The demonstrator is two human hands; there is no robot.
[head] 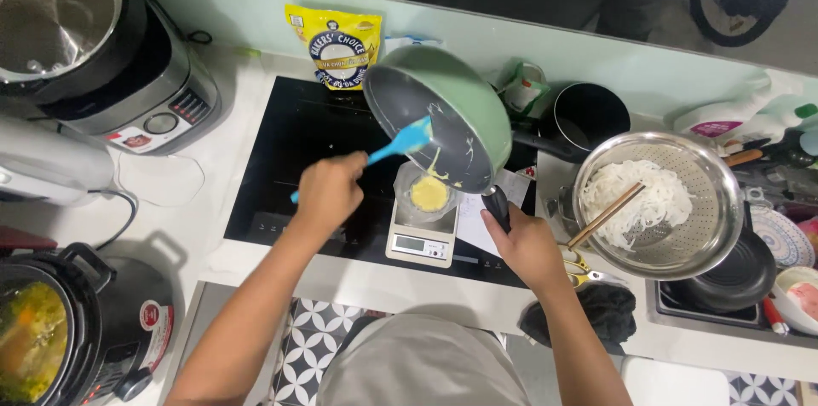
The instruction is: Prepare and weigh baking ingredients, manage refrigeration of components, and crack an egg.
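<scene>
My right hand [527, 244] grips the black handle of a green saucepan [443, 112], tilted steeply over a small clear bowl [428, 195] of yellow batter. The bowl stands on a white kitchen scale [421, 244] resting on the black cooktop [290, 150]. My left hand [328, 191] holds a blue spatula [400, 142] whose blade is inside the pan, scraping yellow mixture toward the lip. A thin stream runs from the pan into the bowl.
A metal colander [660, 201] with white noodles and chopsticks sits right. A black pot [588, 116] stands behind it. A rice cooker [85, 48] and a soup-filled pressure cooker [51, 329] are left. A yellow bag [341, 44] leans on the back wall.
</scene>
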